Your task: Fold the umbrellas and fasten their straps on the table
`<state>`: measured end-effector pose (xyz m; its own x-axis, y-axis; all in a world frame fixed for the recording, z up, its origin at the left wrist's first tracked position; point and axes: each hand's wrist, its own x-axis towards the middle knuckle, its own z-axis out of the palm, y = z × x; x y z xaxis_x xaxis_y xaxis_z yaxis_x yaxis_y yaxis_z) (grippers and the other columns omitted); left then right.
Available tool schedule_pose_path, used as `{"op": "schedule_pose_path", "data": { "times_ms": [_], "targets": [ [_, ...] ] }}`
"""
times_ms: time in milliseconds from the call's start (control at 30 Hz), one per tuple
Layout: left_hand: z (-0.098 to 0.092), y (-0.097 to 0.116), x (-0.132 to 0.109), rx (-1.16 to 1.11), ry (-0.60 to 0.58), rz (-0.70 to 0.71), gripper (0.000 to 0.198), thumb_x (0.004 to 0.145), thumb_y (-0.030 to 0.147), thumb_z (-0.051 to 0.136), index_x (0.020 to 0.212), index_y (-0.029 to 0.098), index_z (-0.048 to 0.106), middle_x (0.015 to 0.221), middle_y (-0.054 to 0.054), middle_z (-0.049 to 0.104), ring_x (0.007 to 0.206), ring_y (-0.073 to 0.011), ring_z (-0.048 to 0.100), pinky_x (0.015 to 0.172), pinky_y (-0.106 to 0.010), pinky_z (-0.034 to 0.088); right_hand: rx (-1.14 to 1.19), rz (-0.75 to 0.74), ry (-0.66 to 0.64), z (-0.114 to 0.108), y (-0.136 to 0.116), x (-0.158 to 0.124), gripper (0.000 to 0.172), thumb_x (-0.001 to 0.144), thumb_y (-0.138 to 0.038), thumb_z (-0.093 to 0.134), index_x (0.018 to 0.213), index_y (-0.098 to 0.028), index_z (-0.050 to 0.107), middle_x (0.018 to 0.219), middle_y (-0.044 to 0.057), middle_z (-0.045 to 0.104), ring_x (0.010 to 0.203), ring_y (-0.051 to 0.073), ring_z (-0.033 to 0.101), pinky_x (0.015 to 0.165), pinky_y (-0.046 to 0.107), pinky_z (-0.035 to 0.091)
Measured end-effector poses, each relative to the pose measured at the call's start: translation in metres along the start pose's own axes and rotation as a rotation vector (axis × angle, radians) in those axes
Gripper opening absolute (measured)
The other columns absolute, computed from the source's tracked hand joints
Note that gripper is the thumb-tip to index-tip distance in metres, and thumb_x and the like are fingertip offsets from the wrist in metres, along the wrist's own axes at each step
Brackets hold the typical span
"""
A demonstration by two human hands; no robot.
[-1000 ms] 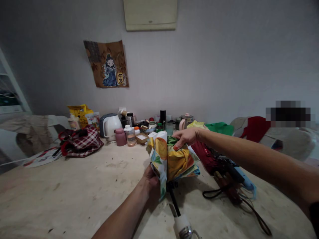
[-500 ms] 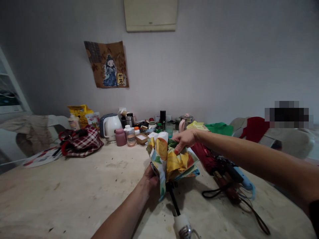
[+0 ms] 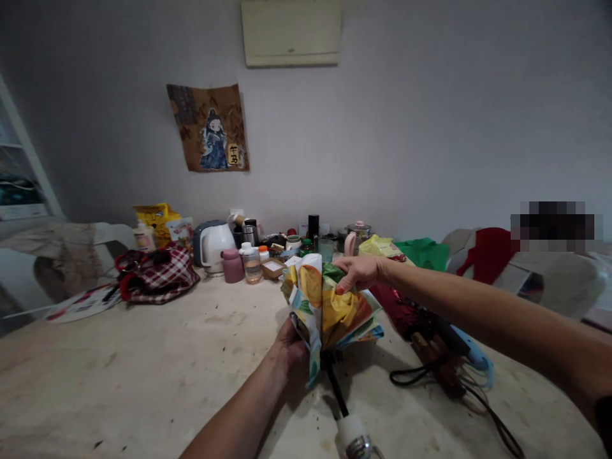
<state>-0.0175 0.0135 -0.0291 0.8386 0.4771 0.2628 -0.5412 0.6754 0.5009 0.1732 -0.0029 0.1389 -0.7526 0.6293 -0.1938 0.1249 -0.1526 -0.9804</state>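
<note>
Over the table (image 3: 143,376) the floral umbrella (image 3: 329,306) stands collapsed but loose, its folds ungathered and, by my judgement, unwrapped: the left hand (image 3: 291,347) grips its lower canopy while the right hand (image 3: 358,273) pinches a top fold.

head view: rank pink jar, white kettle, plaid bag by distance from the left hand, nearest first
From the left hand, gripping the folded floral umbrella:
1. Pink jar, up and left of the hand, among the clutter at the back of the table.
2. White kettle, just behind and left of the jar.
3. Plaid bag, far left on the table.
</note>
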Motion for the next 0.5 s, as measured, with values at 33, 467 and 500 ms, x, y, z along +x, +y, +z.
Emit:
{"op": "schedule_pose_path", "data": {
  "times_ms": [33,467,500],
  "targets": [
    [-0.002,0.0,0.0,-0.004,-0.006,-0.001,0.021,0.078,0.026,0.069,0.092,0.013,0.078,0.077,-0.01,0.076,0.095,-0.0295,0.071,0.102,-0.045,0.046,0.013,-0.013,0.007,0.002,0.001,0.001,0.036,0.058,-0.015,0.086,0.07,-0.012,0.053,0.064,-0.001,0.066,0.059,0.012,0.068,0.068,0.022,0.06],
    [0.014,0.0,0.001,-0.014,-0.063,0.006,0.02,0.082,0.026,0.063,0.086,0.014,0.079,0.084,-0.013,0.076,0.103,-0.0327,0.068,0.103,-0.048,0.042,-0.336,0.138,-0.018,0.013,-0.016,-0.002,0.044,0.047,-0.014,0.09,0.084,-0.008,0.067,0.07,-0.002,0.069,0.055,0.008,0.062,0.052,0.013,0.052],
    [0.013,-0.001,0.001,-0.015,-0.062,0.001,0.02,0.081,0.026,0.064,0.085,0.013,0.079,0.081,-0.013,0.076,0.102,-0.0329,0.068,0.103,-0.048,0.043,-0.386,0.178,-0.026,0.013,-0.019,-0.003,0.039,0.05,-0.017,0.089,0.08,-0.008,0.067,0.067,-0.003,0.067,0.053,0.007,0.06,0.049,0.012,0.05]
  ]
}}
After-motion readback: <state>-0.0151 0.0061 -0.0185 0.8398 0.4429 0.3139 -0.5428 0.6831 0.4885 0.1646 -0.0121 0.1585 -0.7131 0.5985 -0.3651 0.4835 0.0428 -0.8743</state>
